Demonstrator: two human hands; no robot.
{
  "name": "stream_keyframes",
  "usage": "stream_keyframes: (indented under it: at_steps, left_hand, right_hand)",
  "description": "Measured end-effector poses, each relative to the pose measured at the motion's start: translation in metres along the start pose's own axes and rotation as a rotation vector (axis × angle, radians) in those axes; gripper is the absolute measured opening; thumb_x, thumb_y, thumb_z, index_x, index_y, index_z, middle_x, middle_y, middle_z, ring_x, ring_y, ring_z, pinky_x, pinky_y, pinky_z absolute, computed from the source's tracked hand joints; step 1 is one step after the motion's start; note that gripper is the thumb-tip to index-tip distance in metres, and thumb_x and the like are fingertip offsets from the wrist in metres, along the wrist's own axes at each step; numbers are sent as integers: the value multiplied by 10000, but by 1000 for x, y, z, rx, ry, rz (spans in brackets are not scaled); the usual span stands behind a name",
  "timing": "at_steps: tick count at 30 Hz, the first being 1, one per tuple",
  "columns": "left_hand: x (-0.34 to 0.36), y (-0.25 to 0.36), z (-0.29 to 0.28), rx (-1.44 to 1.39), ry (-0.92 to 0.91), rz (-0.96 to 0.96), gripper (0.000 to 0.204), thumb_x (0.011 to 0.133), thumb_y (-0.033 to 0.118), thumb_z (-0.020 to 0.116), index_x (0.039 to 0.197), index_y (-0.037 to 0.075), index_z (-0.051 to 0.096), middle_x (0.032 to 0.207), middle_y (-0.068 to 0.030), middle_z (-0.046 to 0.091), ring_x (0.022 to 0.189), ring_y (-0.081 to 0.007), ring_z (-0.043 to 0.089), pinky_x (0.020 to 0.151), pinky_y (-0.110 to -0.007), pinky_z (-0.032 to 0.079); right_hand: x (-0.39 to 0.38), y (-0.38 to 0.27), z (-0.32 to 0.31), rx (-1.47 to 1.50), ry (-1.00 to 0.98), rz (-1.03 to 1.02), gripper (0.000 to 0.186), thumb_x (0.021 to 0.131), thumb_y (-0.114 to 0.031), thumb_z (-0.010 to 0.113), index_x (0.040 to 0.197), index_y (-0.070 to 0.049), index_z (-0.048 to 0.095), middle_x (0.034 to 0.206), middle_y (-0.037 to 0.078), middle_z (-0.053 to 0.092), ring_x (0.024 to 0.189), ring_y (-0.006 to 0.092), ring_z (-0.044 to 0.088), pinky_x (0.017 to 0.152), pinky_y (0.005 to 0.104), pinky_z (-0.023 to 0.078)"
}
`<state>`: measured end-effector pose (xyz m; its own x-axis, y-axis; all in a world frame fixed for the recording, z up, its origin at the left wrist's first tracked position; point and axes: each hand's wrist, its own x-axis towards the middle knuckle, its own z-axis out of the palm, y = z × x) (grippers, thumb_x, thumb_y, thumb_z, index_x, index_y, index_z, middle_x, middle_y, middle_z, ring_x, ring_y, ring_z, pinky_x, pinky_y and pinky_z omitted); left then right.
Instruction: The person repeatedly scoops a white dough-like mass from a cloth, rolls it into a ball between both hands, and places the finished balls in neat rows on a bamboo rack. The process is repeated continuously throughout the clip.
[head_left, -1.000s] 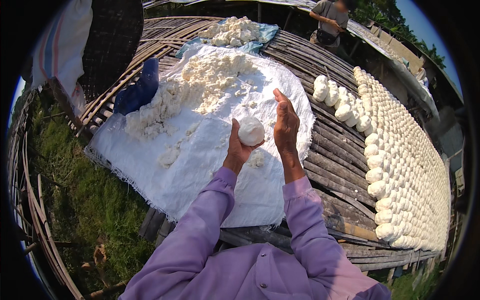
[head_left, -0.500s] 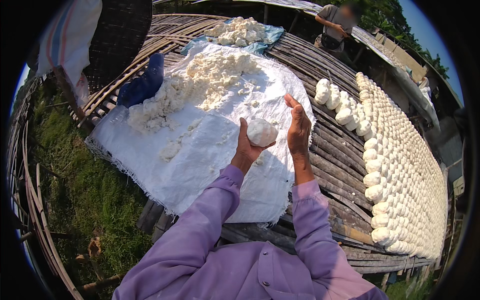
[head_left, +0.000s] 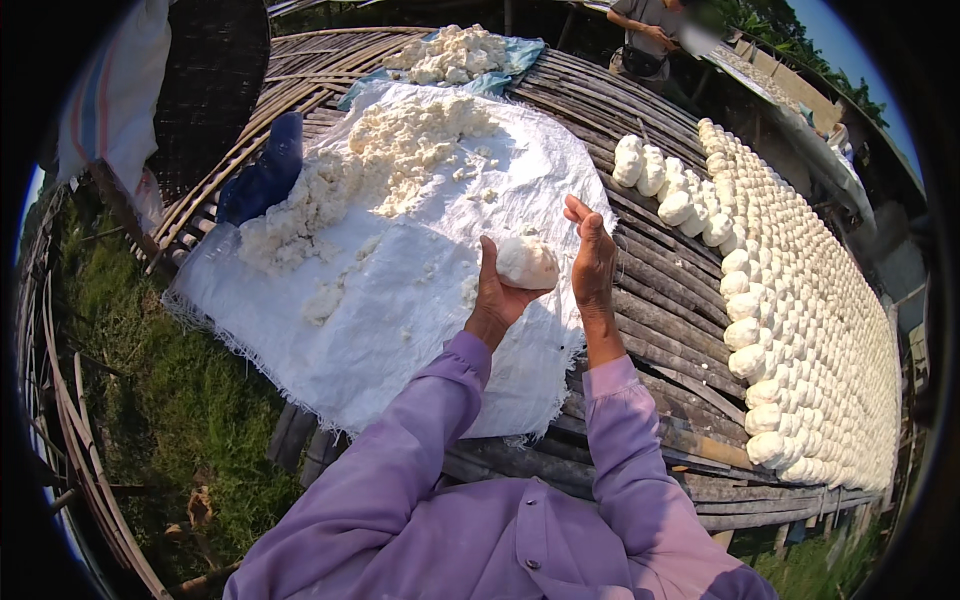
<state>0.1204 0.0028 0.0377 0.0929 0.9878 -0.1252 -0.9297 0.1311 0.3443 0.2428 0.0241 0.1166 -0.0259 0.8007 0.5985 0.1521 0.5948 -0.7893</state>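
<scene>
A rounded white ball of dough-like mash rests in my left hand, which cups it from below with the thumb up along its side. Just to the right of the ball, my right hand is held upright with its fingers extended and nothing in it. A narrow gap shows between that palm and the ball. Both hands are above a white woven sheet. Crumbly off-white mash lies heaped on the sheet's far and left parts.
Bamboo poles form the platform. Rows of shaped white balls cover its right side. Another mash heap sits on blue plastic at the back. A dark blue item lies far left. A person stands at the far right.
The view has shifted slightly, moving the scene a little left and up. My right hand has come nearer to the ball, while my left hand keeps holding it.
</scene>
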Motion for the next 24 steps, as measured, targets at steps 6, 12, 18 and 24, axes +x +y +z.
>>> stream_keyframes:
  at_steps: [6, 12, 18, 24]
  left_hand:
    - [5, -24, 13, 196, -134, 32, 1061, 793, 853, 535, 1464, 43, 390, 1387, -154, 543, 1268, -350, 550, 1078, -506, 446]
    - [13, -31, 14, 256, -114, 86, 1122, 717, 919, 540, 1455, 88, 389, 1337, -150, 557, 1211, -329, 585, 995, -526, 484]
    - [11, -40, 24, 253, -92, -12, 1005, 779, 867, 537, 1424, 102, 453, 1392, -143, 549, 1288, -317, 548, 1044, -574, 447]
    - [13, -56, 26, 179, -48, -35, 1214, 735, 954, 437, 1546, 59, 321, 1402, -228, 523, 1254, -331, 557, 1031, -500, 450]
  right_hand:
    - [4, 32, -8, -294, -150, 290, 665, 1054, -545, 335, 976, -4, 714, 942, 112, 742, 874, 309, 706, 842, 412, 535]
    - [-13, 37, -24, -2, -123, 238, 819, 1038, -652, 225, 1284, 19, 626, 1171, 197, 693, 1163, 284, 616, 1032, 379, 442]
    - [0, 24, -38, -269, 162, -53, 763, 1043, -612, 256, 1156, -8, 709, 1077, 186, 728, 1024, 296, 684, 924, 415, 500]
    - [2, 50, -44, 293, 276, 377, 847, 1028, -670, 193, 1094, 2, 706, 1013, 129, 734, 885, 283, 690, 874, 409, 517]
